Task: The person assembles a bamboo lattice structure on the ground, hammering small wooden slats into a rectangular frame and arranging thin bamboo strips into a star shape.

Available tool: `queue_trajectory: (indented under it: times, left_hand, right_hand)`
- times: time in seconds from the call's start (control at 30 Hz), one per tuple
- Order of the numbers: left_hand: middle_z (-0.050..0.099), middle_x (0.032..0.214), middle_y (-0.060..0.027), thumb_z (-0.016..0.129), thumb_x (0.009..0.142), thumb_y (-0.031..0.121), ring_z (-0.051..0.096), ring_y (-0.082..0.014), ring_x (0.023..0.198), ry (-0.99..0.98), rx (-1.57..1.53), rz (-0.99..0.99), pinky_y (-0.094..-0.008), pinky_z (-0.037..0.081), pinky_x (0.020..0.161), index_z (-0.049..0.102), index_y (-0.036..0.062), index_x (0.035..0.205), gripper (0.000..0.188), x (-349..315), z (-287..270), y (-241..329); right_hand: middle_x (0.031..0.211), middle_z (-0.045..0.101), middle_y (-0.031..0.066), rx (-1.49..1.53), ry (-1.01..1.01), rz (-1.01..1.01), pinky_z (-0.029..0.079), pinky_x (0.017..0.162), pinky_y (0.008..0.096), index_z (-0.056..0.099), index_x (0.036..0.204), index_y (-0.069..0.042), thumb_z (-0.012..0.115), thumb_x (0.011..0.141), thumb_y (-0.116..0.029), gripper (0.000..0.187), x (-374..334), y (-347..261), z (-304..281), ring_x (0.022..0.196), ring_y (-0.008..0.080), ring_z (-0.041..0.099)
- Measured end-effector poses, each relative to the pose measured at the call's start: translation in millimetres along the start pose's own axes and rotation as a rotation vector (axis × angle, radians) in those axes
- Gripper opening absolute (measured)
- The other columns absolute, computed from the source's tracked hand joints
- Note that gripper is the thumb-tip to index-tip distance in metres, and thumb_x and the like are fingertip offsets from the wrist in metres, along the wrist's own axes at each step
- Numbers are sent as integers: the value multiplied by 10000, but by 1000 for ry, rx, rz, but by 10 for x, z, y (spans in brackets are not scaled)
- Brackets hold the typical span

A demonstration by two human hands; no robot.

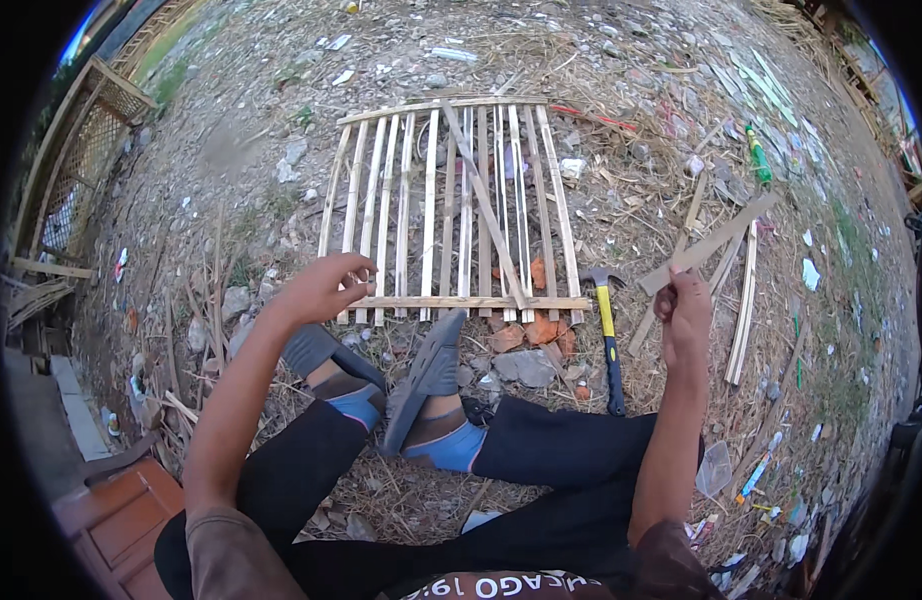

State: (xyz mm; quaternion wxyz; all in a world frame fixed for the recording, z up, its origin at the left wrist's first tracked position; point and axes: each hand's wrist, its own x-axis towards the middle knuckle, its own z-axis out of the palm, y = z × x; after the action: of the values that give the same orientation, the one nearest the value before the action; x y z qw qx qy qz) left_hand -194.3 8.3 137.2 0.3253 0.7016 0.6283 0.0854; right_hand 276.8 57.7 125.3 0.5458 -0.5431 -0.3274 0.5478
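Note:
A frame of wooden slats (370,190) lies on the ground ahead of me. Its upright strips run between a far crossbar (421,106) and a near crossbar (431,302). One loose slat (488,205) rests slantwise across it. My right hand (687,310) is closed on the lower end of a flat wooden strip (716,238), raised to the right of the frame. At the frame's near left corner, my left hand (329,286) hovers with loosely bent, parted fingers and nothing in them. A claw hammer (607,335) with a yellow and black handle lies between the frame and my right hand.
My sandalled feet (428,385) sit against the frame's near edge, beside broken bricks and a stone (524,368). More wooden strips (743,305) and a green bottle (757,155) lie at right. A mesh-covered wooden frame (76,170) stands far left, above a reddish-brown wooden panel (131,525).

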Motion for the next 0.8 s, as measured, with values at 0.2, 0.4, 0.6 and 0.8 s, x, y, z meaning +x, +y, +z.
queue_trajectory:
  times: [0.2, 0.4, 0.6, 0.8]
  left_hand:
    - [651, 1007, -56, 558, 1005, 379, 613, -123, 904, 84, -913, -193, -299, 510, 778, 602, 29, 1250, 429, 209, 547, 397]
    - [620, 891, -8, 579, 999, 319, 620, -96, 808, 185, -971, -357, -306, 541, 706, 644, 48, 1105, 298, 217, 595, -79]
    - [619, 862, -2, 674, 937, 167, 609, -81, 741, 264, -975, -404, -261, 523, 589, 559, 40, 1351, 448, 403, 770, -437]
    - [661, 880, -22, 713, 908, 148, 595, -70, 714, 294, -1005, -453, -238, 498, 626, 520, 39, 1401, 541, 472, 911, -534]
  right_hand:
    - [735, 547, -20, -108, -733, 131, 390, 532, 227, 632, 1005, 7, 582, 995, -229, 242, -635, 837, 1765, 604, 54, 473]
    - [682, 523, -15, -280, -964, 254, 368, 529, 263, 639, 942, 12, 590, 981, -194, 215, -530, 1426, 2538, 593, 72, 453]
    - [698, 646, 56, -681, -913, 152, 446, 578, 308, 687, 972, 25, 666, 919, -284, 314, -410, 1779, 2698, 608, 122, 577]
    - [713, 675, 148, -736, -575, -14, 495, 649, 382, 686, 965, 1, 692, 852, -340, 359, -459, 1698, 2481, 666, 259, 658]
